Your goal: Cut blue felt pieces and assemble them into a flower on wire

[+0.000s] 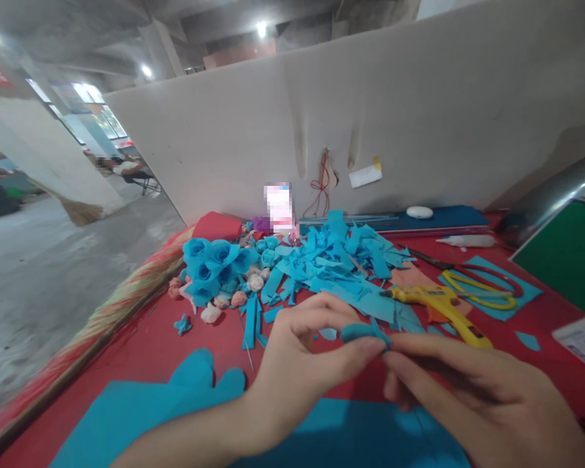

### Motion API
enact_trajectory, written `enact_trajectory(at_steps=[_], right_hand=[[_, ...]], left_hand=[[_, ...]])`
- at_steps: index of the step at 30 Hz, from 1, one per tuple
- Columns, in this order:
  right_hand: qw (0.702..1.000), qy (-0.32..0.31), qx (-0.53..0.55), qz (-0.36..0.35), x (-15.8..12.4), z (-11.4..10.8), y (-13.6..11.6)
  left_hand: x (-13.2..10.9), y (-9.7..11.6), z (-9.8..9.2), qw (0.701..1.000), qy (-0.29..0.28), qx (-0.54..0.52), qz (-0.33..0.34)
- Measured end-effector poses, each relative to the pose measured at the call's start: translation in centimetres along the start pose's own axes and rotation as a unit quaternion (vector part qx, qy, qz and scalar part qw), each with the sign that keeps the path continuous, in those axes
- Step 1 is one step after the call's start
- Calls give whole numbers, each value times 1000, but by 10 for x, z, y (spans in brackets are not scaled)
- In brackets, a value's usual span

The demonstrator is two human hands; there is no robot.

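A small rounded blue paper petal (358, 333) is pinched between both hands above the table. My left hand (297, 354) is closed on its left part, thumb in front. The fingertips of my right hand (482, 383) grip its narrow right end, where the paper looks bunched; the fingers partly hide it. Beneath my forearms lie large blue paper sheets (112, 416). Rounded blue cut-outs (195, 370) rest at the sheets' upper edge, left of my left wrist.
Blue paper scraps (331, 260) are heaped behind my hands. Blue paper flowers (214, 263) stand left of them. A yellow glue gun (439, 305) and scissors (478, 283) lie to the right. A lit phone (279, 208) leans against the pale board (224, 130). Someone sits far left.
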State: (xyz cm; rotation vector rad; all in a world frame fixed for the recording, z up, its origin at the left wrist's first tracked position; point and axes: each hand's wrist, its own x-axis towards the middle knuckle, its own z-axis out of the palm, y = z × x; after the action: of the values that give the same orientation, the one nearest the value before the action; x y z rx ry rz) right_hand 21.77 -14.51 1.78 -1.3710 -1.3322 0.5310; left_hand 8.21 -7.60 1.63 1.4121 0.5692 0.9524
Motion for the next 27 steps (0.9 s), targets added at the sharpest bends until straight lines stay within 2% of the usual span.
enact_trajectory(at_steps=[6,12,17,25,27], right_hand=[[999,27,-41,-14,-1,-1,7],[1000,-22,16,-12,0,-2,2],[999,-8,52,-4,2,2,-3],[998,-31,45,-6,1,-2,-6],[998,-18,60,6,0,0,-7]], left_hand=[[2,-1,1,1000,0,-27,-13],[0,0,2,999,-7,-37,-29],[0,-1,2,998,-9,-42,-38],[3,1,-2,999,-13,-11,-30],[3,3,-2,999,-13,-1,-32]])
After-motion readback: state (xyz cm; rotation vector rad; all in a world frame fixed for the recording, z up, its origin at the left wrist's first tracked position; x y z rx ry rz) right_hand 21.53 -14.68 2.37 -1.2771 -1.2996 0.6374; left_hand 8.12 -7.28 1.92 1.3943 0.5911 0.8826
